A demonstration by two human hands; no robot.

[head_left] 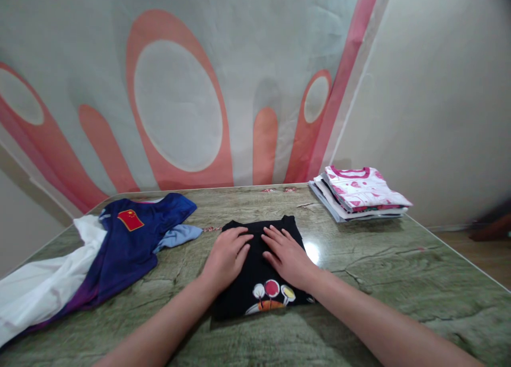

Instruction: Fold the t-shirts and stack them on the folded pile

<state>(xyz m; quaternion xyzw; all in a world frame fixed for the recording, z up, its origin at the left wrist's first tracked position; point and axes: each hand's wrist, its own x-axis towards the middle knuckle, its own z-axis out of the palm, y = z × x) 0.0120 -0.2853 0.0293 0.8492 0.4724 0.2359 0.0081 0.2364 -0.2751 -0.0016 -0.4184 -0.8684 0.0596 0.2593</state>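
A black T-shirt (255, 271) lies folded into a rough rectangle in front of me, its neckline at the far side. Near its close edge shows a print with white, red and yellow round shapes. My left hand (228, 254) rests flat on the shirt's left part, fingers stretched out over the cloth. On the right part lies my right hand (288, 255), also flat with its fingers spread. Neither hand grips anything; both touch the fabric from above.
Folded clothes (359, 194) form a stack at the back right, a white and pink patterned top uppermost. Left lie loose garments: a dark blue shirt (128, 255) with a red flag patch, and white cloth (51, 287). Behind the wood-patterned table (379, 271) rises a wall.
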